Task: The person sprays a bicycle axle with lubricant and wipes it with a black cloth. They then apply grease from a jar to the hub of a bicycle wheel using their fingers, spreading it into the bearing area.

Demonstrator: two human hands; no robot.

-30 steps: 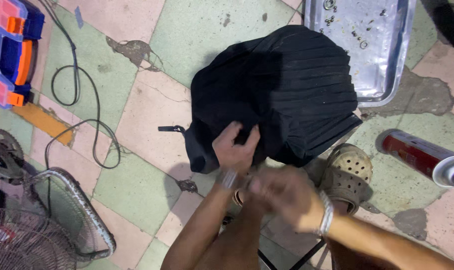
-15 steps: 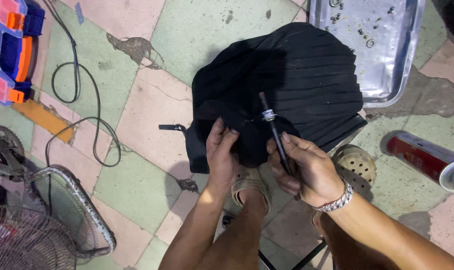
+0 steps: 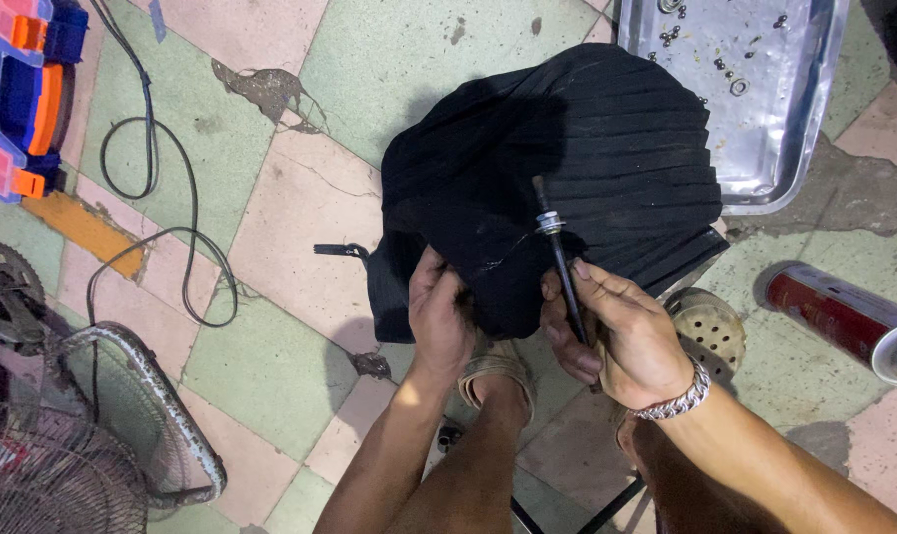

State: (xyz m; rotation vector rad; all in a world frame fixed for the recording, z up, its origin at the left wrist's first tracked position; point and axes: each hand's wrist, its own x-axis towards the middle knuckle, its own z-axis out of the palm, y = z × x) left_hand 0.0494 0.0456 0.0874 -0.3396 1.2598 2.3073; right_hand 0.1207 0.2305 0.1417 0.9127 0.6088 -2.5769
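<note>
A large black ribbed housing [image 3: 587, 168] lies on the tiled floor in front of me. My left hand [image 3: 438, 311] grips its near edge, fingers curled over the black rim. My right hand [image 3: 621, 336] holds a long thin dark rod [image 3: 559, 259] upright against the housing; a small silver washer or nut [image 3: 549, 222] sits near the rod's top. A silver chain bracelet is on my right wrist. My foot in a beige sandal [image 3: 498, 381] rests below the housing.
A metal tray [image 3: 765, 119] with small screws and washers lies at top right. A red spray can [image 3: 844, 316] lies at right. A black cable [image 3: 162, 188] loops at left, near a pink and blue tool case [image 3: 18, 89] and a fan grille [image 3: 92, 445].
My right hand, blurred and low a second ago, has come up with the rod against the housing. My left hand has shifted slightly along the near edge.
</note>
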